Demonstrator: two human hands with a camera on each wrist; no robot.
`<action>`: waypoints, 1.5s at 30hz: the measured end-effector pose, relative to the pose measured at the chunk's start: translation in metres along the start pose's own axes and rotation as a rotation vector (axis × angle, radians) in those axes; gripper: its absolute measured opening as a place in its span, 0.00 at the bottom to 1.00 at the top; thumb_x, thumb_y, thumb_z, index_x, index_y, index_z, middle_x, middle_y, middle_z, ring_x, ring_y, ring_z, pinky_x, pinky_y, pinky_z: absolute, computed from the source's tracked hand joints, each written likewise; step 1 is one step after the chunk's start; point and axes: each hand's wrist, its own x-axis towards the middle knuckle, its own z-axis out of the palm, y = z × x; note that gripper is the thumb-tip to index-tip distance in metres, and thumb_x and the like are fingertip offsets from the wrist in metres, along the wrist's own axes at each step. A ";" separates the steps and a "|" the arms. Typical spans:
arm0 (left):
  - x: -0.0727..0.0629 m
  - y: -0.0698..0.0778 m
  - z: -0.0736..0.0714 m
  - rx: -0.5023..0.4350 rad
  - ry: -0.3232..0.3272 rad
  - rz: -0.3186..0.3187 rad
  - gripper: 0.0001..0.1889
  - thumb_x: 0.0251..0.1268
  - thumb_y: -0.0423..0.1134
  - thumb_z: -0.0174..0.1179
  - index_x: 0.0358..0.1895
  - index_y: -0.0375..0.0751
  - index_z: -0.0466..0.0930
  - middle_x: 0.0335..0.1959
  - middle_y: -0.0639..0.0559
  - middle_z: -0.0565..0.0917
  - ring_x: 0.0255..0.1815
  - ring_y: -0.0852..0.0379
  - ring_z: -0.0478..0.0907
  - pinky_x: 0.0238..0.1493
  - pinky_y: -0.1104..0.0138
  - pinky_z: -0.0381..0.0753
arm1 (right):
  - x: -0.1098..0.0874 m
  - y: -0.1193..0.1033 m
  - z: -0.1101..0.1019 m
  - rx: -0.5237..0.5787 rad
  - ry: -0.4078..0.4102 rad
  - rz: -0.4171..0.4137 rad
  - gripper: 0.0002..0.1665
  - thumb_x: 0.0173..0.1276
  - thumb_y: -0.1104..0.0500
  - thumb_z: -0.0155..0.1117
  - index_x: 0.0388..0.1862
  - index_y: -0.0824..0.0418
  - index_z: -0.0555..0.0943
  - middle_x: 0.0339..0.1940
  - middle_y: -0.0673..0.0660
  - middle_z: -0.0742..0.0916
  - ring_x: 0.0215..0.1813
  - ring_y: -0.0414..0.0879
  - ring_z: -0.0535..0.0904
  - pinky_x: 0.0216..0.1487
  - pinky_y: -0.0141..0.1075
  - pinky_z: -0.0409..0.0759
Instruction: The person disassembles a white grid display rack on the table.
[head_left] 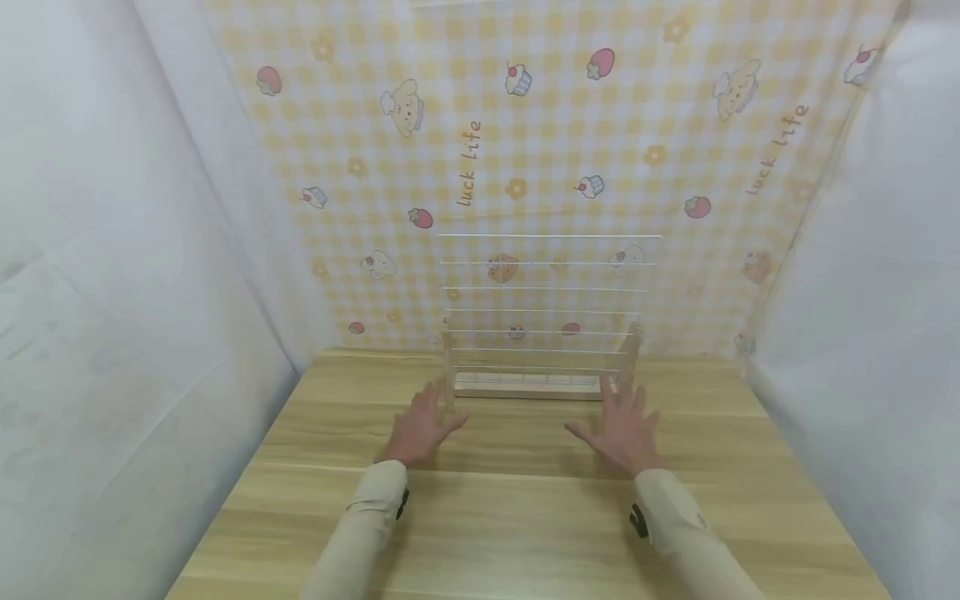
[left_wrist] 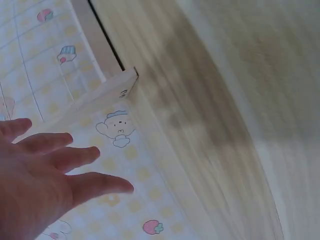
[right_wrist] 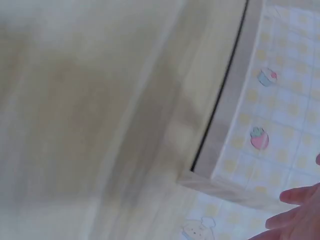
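A rack with a white wire grid and a light wooden frame (head_left: 536, 389) stands upright at the back of the table. My left hand (head_left: 418, 429) is spread in front of its left wooden post (head_left: 448, 358), thumb pointing inward. On the other side my right hand (head_left: 624, 429) has its fingers spread, and the fingertips overlap the lower right corner of the rack in the head view. Neither hand holds anything. In the left wrist view the fingers stretch out near a wooden side piece (left_wrist: 100, 95). Fingertips show beside the frame's corner (right_wrist: 200, 182) in the right wrist view.
The wood-grain table (head_left: 510, 525) reaches back to a yellow checked cloth (head_left: 517, 142) printed with cupcakes and strawberries. White sheets hang on the left (head_left: 112, 275) and on the right (head_left: 862, 275), close along the table's sides.
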 end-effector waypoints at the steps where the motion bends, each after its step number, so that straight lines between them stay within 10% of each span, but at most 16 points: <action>1: 0.003 -0.001 -0.003 -0.046 0.006 0.002 0.47 0.71 0.66 0.52 0.81 0.42 0.46 0.81 0.34 0.54 0.79 0.29 0.54 0.72 0.27 0.54 | 0.002 0.001 -0.004 0.009 0.003 0.008 0.68 0.59 0.18 0.54 0.83 0.58 0.46 0.79 0.79 0.54 0.76 0.83 0.49 0.57 0.86 0.58; 15: 0.060 0.010 -0.048 -0.302 0.046 0.015 0.43 0.76 0.53 0.52 0.81 0.40 0.40 0.82 0.36 0.51 0.79 0.33 0.57 0.77 0.41 0.62 | 0.043 0.029 -0.060 0.142 0.114 0.056 0.71 0.62 0.22 0.57 0.82 0.65 0.38 0.77 0.81 0.55 0.74 0.80 0.53 0.54 0.80 0.68; 24: 0.083 0.028 -0.062 -0.332 0.017 0.013 0.41 0.76 0.52 0.52 0.81 0.41 0.42 0.83 0.37 0.50 0.80 0.35 0.57 0.77 0.43 0.64 | 0.071 0.038 -0.089 0.156 0.022 0.062 0.74 0.64 0.22 0.53 0.79 0.74 0.33 0.76 0.85 0.51 0.76 0.81 0.48 0.69 0.75 0.59; 32: 0.097 0.037 -0.071 -0.354 0.010 -0.024 0.40 0.76 0.52 0.51 0.82 0.44 0.42 0.82 0.36 0.52 0.80 0.35 0.57 0.76 0.45 0.66 | 0.089 0.039 -0.118 0.264 -0.111 0.043 0.60 0.72 0.48 0.59 0.78 0.76 0.31 0.75 0.87 0.52 0.76 0.82 0.46 0.72 0.73 0.57; 38: 0.102 0.034 -0.070 -0.319 -0.003 -0.028 0.38 0.77 0.53 0.50 0.81 0.43 0.46 0.81 0.36 0.55 0.78 0.36 0.61 0.75 0.47 0.68 | 0.094 0.035 -0.119 0.292 -0.079 -0.008 0.38 0.71 0.58 0.57 0.70 0.81 0.57 0.55 0.79 0.78 0.54 0.70 0.78 0.57 0.61 0.80; 45: 0.103 0.034 -0.065 -0.306 -0.009 -0.035 0.37 0.77 0.49 0.49 0.81 0.41 0.46 0.80 0.33 0.56 0.78 0.36 0.62 0.74 0.47 0.70 | 0.093 0.039 -0.107 0.301 0.029 -0.062 0.18 0.69 0.63 0.56 0.49 0.77 0.75 0.35 0.70 0.84 0.39 0.64 0.83 0.41 0.52 0.84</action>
